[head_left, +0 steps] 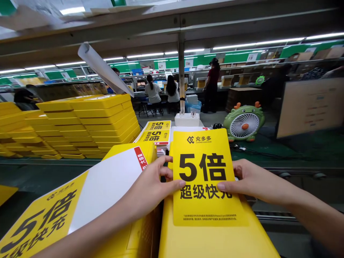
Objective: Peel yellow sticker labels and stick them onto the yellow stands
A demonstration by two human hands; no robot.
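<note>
Both my hands hold a yellow printed card (pixel 203 168) with black characters, upright over a plain yellow box (pixel 215 240). My left hand (pixel 153 186) grips the card's left edge, thumb on the front, fingers curled behind. My right hand (pixel 248 179) pinches the right edge in the same way. To the left lies a large yellow and white box (pixel 80 200) with the same print, under my left forearm.
Stacks of flat yellow boxes (pixel 88 125) fill the left of the bench. More printed cards (pixel 157 132) lie behind. A green dragon-shaped fan (pixel 244 123) and a tilted board (pixel 309 105) stand at the right. Other people sit and stand at far benches.
</note>
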